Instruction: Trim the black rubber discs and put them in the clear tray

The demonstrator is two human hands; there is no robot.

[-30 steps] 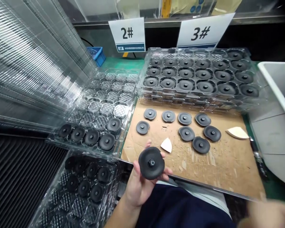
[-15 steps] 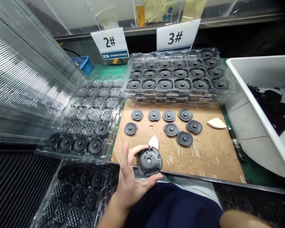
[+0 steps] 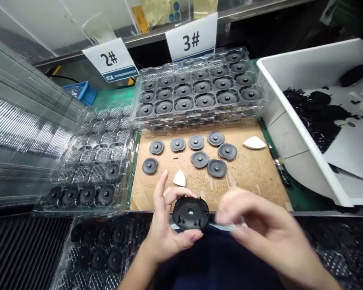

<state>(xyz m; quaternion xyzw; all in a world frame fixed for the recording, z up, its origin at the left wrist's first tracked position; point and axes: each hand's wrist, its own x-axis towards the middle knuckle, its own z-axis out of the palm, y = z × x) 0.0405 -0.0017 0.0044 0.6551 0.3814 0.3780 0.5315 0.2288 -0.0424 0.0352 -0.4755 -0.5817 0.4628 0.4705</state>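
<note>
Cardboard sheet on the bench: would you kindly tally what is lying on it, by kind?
Black discs: 8
Cream wedge pieces: 2
Total: 10
Not counted: the black disc held over the sheet's edge in the left hand.

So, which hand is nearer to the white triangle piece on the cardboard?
Left. The left hand is just below the white triangle piece, holding a black disc. The right hand is farther off, down and to the right.

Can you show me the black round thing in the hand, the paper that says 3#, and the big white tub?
Black disc [image 3: 184, 215]: head view, on its flat face, left of the centre hole.
3# paper sign [image 3: 191, 40]: head view, on the printed 3#.
White tub [image 3: 290, 163]: head view, on its outer side wall.
</note>
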